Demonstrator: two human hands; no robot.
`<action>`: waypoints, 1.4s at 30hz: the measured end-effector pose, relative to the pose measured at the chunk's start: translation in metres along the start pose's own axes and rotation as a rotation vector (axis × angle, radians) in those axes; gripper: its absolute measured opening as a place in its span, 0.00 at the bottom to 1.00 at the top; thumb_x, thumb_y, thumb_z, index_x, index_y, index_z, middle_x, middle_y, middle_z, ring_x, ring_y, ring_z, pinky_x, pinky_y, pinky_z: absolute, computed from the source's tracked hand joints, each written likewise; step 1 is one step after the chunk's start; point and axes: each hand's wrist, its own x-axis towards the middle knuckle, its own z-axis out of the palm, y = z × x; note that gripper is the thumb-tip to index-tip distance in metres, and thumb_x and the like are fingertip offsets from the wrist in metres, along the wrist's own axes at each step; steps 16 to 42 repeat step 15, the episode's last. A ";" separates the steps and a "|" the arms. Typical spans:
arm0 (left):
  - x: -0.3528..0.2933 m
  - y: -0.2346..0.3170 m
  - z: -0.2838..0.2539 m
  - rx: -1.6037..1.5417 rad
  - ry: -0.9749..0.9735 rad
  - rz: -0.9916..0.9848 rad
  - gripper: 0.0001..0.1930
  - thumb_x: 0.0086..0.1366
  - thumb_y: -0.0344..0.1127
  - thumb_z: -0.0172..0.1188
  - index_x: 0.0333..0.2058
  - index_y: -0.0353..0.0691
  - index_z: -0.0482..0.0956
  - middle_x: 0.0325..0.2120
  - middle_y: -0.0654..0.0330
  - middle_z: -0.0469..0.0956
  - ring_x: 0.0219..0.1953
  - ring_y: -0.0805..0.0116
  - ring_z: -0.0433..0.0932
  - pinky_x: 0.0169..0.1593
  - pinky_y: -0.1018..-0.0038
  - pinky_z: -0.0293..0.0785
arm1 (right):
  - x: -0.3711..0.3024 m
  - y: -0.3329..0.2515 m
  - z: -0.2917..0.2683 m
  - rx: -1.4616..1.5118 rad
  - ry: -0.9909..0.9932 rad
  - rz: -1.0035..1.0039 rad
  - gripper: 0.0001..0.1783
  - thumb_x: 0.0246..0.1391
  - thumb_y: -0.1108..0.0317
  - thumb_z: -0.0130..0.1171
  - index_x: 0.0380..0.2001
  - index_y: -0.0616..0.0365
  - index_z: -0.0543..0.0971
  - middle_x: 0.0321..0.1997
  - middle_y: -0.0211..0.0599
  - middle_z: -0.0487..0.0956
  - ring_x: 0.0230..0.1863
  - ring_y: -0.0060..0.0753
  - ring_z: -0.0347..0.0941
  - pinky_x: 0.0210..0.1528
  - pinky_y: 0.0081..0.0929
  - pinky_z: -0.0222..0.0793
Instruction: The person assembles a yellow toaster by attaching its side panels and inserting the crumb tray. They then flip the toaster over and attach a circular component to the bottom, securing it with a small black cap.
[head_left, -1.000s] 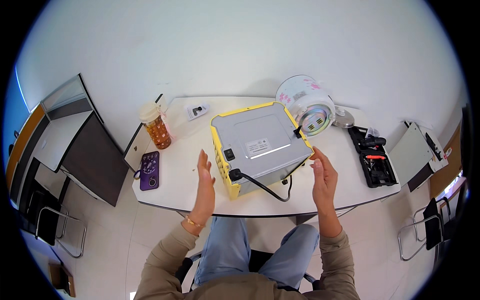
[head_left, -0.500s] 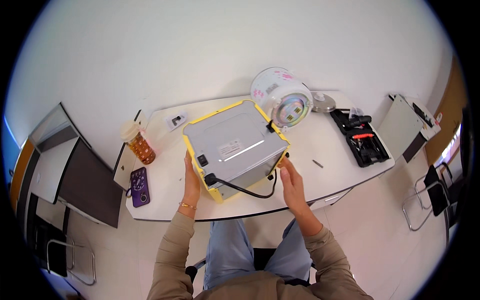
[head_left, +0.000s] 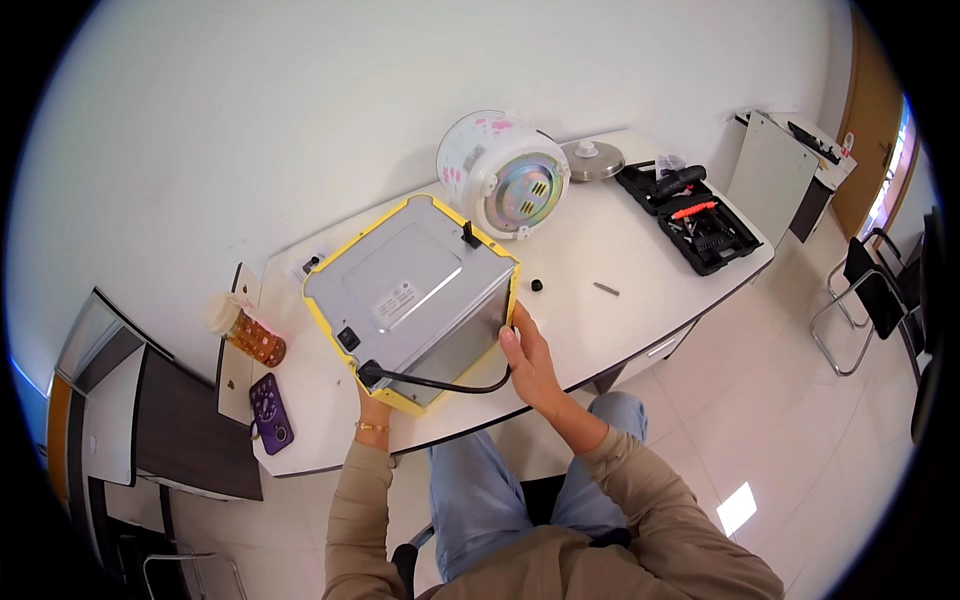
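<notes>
A grey box-shaped appliance [head_left: 395,270] with yellow edges sits before me at a tilt, its labelled panel with black feet facing up. A black cord [head_left: 440,384] comes from its near left corner and loops to my right hand [head_left: 530,360]. That hand is closed on the appliance's near right edge, thumb in front by the cord. My left hand [head_left: 373,408] is at the near left corner; its fingers are hidden behind the box, which it appears to hold. A small black round piece [head_left: 537,285] lies right of the box.
A white rice cooker [head_left: 500,180] with pink flowers lies on its side at the back, beside a metal lid [head_left: 592,160]. Rightward are an open black tool case [head_left: 715,235] and a small grey rod [head_left: 606,289]. A bottle [head_left: 255,337] and purple phone [head_left: 270,412] are left.
My view has swung rightward. My right hand has closed in on the box's right edge and the cord. My left hand has slipped further behind the box. The small black round piece is now exposed.
</notes>
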 end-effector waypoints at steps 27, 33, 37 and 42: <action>-0.072 0.034 0.111 0.384 0.017 0.161 0.37 0.72 0.68 0.44 0.65 0.44 0.63 0.53 0.60 0.71 0.54 0.67 0.73 0.56 0.69 0.74 | 0.013 -0.022 -0.006 0.279 -0.044 0.260 0.32 0.73 0.49 0.41 0.70 0.57 0.65 0.52 0.26 0.72 0.47 0.20 0.65 0.51 0.21 0.66; -0.072 0.034 0.111 0.384 0.017 0.161 0.37 0.72 0.68 0.44 0.65 0.44 0.63 0.53 0.60 0.71 0.54 0.67 0.73 0.56 0.69 0.74 | 0.013 -0.022 -0.006 0.279 -0.044 0.260 0.32 0.73 0.49 0.41 0.70 0.57 0.65 0.52 0.26 0.72 0.47 0.20 0.65 0.51 0.21 0.66; -0.072 0.034 0.111 0.384 0.017 0.161 0.37 0.72 0.68 0.44 0.65 0.44 0.63 0.53 0.60 0.71 0.54 0.67 0.73 0.56 0.69 0.74 | 0.013 -0.022 -0.006 0.279 -0.044 0.260 0.32 0.73 0.49 0.41 0.70 0.57 0.65 0.52 0.26 0.72 0.47 0.20 0.65 0.51 0.21 0.66; -0.072 0.034 0.111 0.384 0.017 0.161 0.37 0.72 0.68 0.44 0.65 0.44 0.63 0.53 0.60 0.71 0.54 0.67 0.73 0.56 0.69 0.74 | 0.013 -0.022 -0.006 0.279 -0.044 0.260 0.32 0.73 0.49 0.41 0.70 0.57 0.65 0.52 0.26 0.72 0.47 0.20 0.65 0.51 0.21 0.66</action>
